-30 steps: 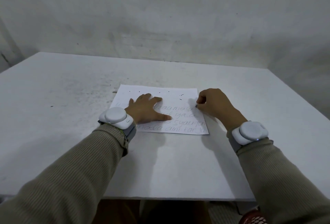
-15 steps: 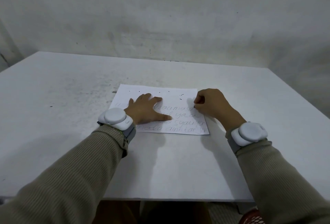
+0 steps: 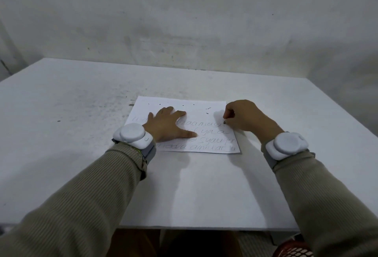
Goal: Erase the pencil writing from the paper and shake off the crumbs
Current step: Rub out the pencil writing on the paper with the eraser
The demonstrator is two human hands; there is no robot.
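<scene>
well, the paper (image 3: 196,114) lies flat in the middle of the white table (image 3: 81,138). it has pencil writing (image 3: 212,132) on its near half and dark crumbs (image 3: 207,109) by its far edge. the left hand (image 3: 167,126) lies flat on it, fingers spread. the right hand (image 3: 244,116) is curled at the paper's right edge and pinches a small dark bit (image 3: 224,122), too small to tell what.

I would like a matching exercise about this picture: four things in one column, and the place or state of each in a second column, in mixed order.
1. left hand
2. right hand
3. dark crumbs
4. pencil writing

a. lower part of the paper
b. near the paper's far edge
c. flat on the paper, fingers spread
d. curled round a small eraser, at the paper's right edge

Pairs: 1-c, 2-d, 3-b, 4-a.
</scene>
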